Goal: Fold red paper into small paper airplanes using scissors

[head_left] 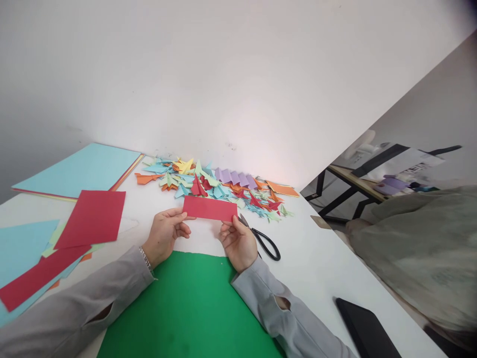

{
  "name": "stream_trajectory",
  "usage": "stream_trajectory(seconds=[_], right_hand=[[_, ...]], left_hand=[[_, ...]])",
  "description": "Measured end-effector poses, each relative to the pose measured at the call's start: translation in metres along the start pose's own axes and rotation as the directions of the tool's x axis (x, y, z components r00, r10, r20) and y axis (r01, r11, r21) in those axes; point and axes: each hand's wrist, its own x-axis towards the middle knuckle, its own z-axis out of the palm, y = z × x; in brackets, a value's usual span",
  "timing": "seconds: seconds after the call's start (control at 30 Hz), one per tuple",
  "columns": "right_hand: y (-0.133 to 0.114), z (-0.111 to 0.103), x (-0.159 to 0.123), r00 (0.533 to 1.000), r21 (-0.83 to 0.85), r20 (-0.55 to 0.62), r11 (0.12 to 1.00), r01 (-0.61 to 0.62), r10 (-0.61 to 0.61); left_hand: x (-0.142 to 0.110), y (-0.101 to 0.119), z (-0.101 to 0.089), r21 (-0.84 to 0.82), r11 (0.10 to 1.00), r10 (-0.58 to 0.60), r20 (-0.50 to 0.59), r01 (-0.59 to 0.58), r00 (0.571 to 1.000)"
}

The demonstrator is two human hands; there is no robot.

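Note:
A small red paper rectangle (pixel 209 208) is held up level between my two hands, above the far edge of a green sheet (pixel 197 303). My left hand (pixel 166 234) pinches its left end between thumb and fingers. At the other end, my right hand (pixel 238 241) grips the lower right corner, thumb in front. Just behind the paper lies a heap of folded paper planes (pixel 182 166) in several colours. Black-handled scissors (pixel 267 243) rest beside my right hand, their blades partly hidden by it.
Blue sheets (pixel 82 169) are stacked at the back left. Nearer lie a red sheet (pixel 95 219) and a red strip (pixel 44 278) over other coloured paper. A black tablet-like device (pixel 367 328) lies at the right. Beyond the table edge a person's sleeve (pixel 417 248) shows.

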Motion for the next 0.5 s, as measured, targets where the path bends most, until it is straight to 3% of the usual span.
stream_trajectory(seconds=[0.27,0.5], right_hand=[[0.0031,0.0004,-0.0024,0.992,-0.048,0.097,0.995,0.086,-0.081],[0.0041,0.0019,-0.0066,0.978,-0.200,0.174,0.968,0.149,-0.115]], left_hand=[[-0.0024,0.0023,0.0011,-0.004,1.000,0.008,-0.019,-0.008,1.000],[0.0013,0.0054,0.0022,-0.166,0.985,0.021,-0.099,-0.037,0.995]])
